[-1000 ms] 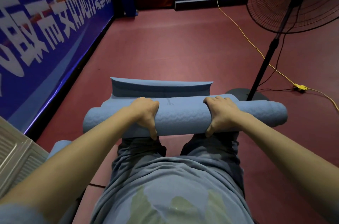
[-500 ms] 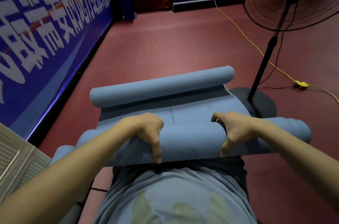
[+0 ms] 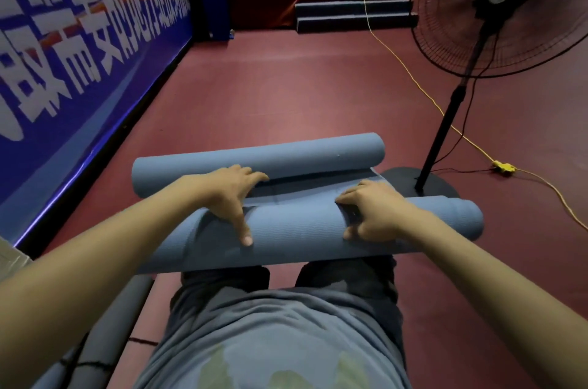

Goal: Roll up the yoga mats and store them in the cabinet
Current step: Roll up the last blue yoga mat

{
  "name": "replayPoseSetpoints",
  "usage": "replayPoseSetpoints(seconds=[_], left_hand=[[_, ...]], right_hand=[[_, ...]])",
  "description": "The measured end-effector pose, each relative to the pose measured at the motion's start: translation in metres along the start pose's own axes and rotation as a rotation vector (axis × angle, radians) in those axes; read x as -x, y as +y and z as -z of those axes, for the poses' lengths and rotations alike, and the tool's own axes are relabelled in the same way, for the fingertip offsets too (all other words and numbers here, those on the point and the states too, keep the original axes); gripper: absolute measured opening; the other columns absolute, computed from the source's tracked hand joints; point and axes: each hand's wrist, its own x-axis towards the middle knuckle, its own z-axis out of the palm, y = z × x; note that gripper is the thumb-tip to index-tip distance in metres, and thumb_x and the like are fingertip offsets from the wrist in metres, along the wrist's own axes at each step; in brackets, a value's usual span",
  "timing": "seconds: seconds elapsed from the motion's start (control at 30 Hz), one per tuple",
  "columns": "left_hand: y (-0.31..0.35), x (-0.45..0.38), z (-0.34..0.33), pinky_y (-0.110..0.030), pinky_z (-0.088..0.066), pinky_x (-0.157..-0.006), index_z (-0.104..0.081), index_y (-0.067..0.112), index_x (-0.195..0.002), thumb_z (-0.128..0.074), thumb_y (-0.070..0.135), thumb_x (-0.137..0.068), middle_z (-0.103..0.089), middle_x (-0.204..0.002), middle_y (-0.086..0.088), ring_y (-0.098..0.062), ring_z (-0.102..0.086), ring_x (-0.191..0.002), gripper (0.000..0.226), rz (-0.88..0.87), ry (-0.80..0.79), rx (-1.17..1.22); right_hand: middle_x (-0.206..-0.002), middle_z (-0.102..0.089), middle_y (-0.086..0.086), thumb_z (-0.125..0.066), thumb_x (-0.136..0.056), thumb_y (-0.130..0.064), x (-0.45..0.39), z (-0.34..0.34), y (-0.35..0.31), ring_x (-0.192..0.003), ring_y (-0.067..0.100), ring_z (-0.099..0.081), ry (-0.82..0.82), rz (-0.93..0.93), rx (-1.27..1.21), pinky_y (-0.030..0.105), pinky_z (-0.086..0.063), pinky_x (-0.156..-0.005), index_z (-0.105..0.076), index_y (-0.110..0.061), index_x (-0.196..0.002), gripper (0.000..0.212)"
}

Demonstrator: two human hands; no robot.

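Head view, blue yoga mat (image 3: 296, 229) roll under both hands, left hand (image 3: 229, 197) fingers spread flat, right hand (image 3: 372, 213) curled gripping

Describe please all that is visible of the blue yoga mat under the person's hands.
The blue yoga mat looks like soft foam with a fine wavy texture. It lies crosswise on the red floor, rolled from both ends: a thicker roll near the person, a thinner roll beyond, with a short flat strip between. The left hand rests on the near roll, thumb down its front, fingers reaching toward the far roll. The right hand grips the near roll. Its right end lies close to the fan base.
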Motion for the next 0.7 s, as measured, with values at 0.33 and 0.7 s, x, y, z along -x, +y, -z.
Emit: replayPoseSetpoints(seconds=[0.33,0.7], left_hand=[[0.015,0.008,-0.007,-0.037,-0.053,-0.074,-0.062,0.024,-0.098,-0.079,0.085,-0.046,-0.064,-0.093,0.007,-0.021,-0.062,-0.086,0.082,0.09,-0.014,-0.064],[0.012,-0.003,-0.039,-0.039,-0.054,-0.087,-0.044,0.029,-0.134,-0.078,0.086,-0.034,-0.066,-0.112,0.006,-0.022,-0.064,-0.098,0.12,0.061,0.225,-0.11]], right_hand=[[-0.136,-0.064,-0.006,-0.074,-0.076,-0.053,-0.026,0.02,-0.009,-0.116,0.019,-0.061,-0.193,-0.152,-0.259,0.035,-0.049,-0.096,-0.052,-0.03,-0.147,0.078],[-0.114,-0.06,0.0,-0.095,-0.034,-0.06,-0.042,-0.001,-0.019,-0.099,0.024,-0.056,-0.144,-0.152,0.099,0.037,-0.048,-0.081,-0.046,-0.023,-0.114,0.101]])
